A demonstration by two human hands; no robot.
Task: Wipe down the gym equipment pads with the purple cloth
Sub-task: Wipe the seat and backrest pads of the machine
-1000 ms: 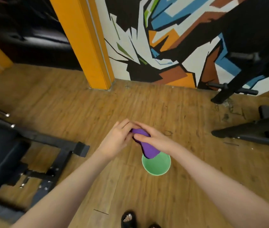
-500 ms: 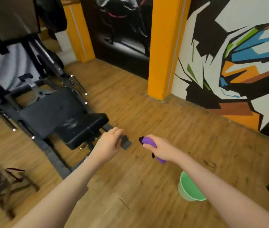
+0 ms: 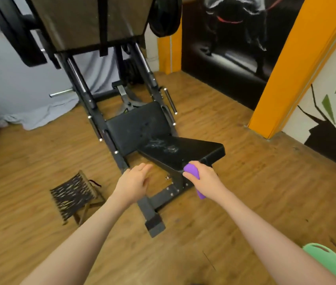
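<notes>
A black leg-press machine stands ahead, with a black seat pad carrying whitish smears and a black back pad behind it. My right hand grips the bunched purple cloth right at the near edge of the seat pad. The cloth's tail hangs below my wrist. My left hand hovers with relaxed fingers to the left of the seat pad, holding nothing, above the machine's black base frame.
A green bucket sits on the wooden floor at the lower right, behind my right forearm. A small folding stool with a dark patterned seat stands left of the machine. An orange pillar and painted wall rise at right; grey fabric drapes at left.
I turned left from the green bucket toward the machine. My hands parted; the right carried the purple cloth from over the bucket to the seat pad's edge.
</notes>
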